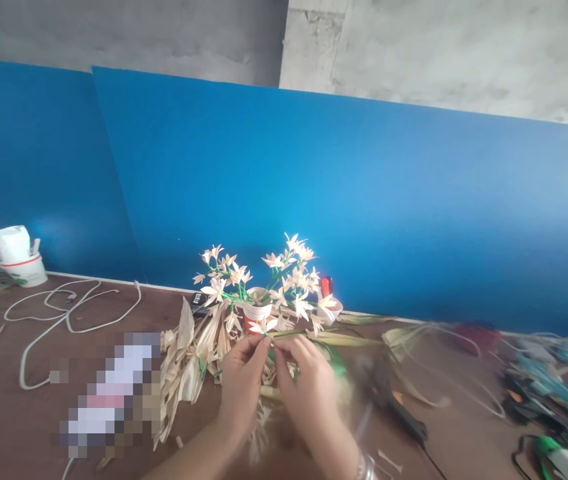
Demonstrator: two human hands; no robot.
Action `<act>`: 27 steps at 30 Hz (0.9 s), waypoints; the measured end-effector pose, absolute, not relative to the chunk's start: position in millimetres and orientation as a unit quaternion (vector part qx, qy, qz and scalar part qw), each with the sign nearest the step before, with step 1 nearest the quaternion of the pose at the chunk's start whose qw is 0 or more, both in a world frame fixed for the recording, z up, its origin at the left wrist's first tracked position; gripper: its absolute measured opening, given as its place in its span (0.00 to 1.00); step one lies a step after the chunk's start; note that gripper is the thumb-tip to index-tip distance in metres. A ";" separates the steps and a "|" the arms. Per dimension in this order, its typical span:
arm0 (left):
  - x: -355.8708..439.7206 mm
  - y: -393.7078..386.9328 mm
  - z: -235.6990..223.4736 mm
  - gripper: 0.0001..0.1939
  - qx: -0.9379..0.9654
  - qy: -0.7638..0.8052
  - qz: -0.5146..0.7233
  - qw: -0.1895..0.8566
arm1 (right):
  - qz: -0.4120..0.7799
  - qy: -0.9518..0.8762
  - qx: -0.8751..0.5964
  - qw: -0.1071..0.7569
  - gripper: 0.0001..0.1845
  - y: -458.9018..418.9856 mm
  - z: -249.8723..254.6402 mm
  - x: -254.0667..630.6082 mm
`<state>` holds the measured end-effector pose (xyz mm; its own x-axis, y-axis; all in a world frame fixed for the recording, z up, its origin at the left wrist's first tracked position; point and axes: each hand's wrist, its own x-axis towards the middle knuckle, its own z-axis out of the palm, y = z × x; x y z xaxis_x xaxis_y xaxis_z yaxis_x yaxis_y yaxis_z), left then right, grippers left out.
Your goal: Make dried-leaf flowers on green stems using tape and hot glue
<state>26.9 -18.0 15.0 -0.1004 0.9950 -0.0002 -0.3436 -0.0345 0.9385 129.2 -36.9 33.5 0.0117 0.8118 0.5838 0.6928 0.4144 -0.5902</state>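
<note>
Just in front of a paper cup, my left hand (pixel 244 373) pinches a small cream-white flower (pixel 263 326) at its base. The flower looks made of dried husk, and its pointed petals spread above my thumb. The fingers of my right hand (pixel 309 383) are closed in a pinch at the same spot, against the flower's short stem, which the fingertips mostly hide. Behind both hands, a bunch of similar flowers (pixel 239 273) on green stems stands in the paper cup (pixel 258 311). Dried husks (pixel 191 360) lie to the left and under my hands.
A glue gun (pixel 397 407) lies to the right on the brown table (pixel 164 307). White cables (pixel 67 320) and a white tub (pixel 27 270) are at the left. Tangled tools and wires (pixel 554 393) crowd the far right. A blue panel (pixel 264 167) stands behind the table.
</note>
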 end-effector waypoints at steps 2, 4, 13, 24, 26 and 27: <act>23.4 -12.6 14.2 0.10 0.450 0.429 0.601 0.503 | 0.193 -0.646 -0.546 0.497 0.09 -37.1 44.0 136.2; 21.1 -9.0 14.9 0.10 0.494 0.426 0.592 0.473 | 0.301 -0.571 -0.549 0.531 0.14 -36.5 53.0 143.2; 13.9 -2.9 19.3 0.10 0.567 0.282 0.527 0.567 | 0.533 -0.434 -0.479 0.546 0.16 -27.3 49.2 155.6; 1.8 0.0 28.1 0.09 0.612 0.176 0.398 0.660 | 0.564 -0.444 -0.495 0.490 0.15 -31.6 56.0 161.4; 0.2 -0.6 29.2 0.10 0.613 0.173 0.376 0.673 | 0.586 -0.438 -0.490 0.474 0.10 -32.8 57.7 161.4; -0.7 -1.0 29.7 0.10 0.613 0.171 0.366 0.680 | 0.605 -0.440 -0.477 0.461 0.10 -32.9 58.1 161.9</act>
<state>-0.7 -1.0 29.7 0.6744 0.7061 0.2158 -0.2874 -0.0182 0.9577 161.9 -32.9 58.1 -0.1196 0.9778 -0.1722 -0.1373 -0.1880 -0.9725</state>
